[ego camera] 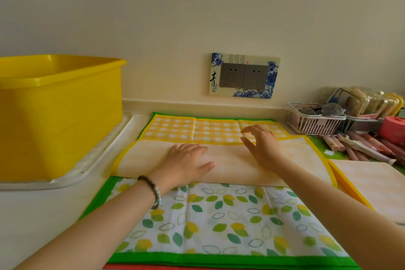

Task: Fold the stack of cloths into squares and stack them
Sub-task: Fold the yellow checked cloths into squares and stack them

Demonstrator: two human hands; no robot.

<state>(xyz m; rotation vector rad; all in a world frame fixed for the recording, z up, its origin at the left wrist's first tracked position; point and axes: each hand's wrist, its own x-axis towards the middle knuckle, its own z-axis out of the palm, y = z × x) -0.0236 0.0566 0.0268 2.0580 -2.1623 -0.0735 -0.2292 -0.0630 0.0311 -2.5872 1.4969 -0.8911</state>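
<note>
Head view: yellow-bordered checked cloth, its near half folded over pale side up, lies on a leaf-print, green-edged cloth. Left hand presses flat on the fold; right hand spreads loose, empty fingers above it. A folded yellow square cloth lies just right, a yellow plastic tub left.

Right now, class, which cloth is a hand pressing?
The yellow checked cloth, half folded: the left hand presses its pale back. The leaf-print cloth lies beneath it, the folded cloth beside.
</note>
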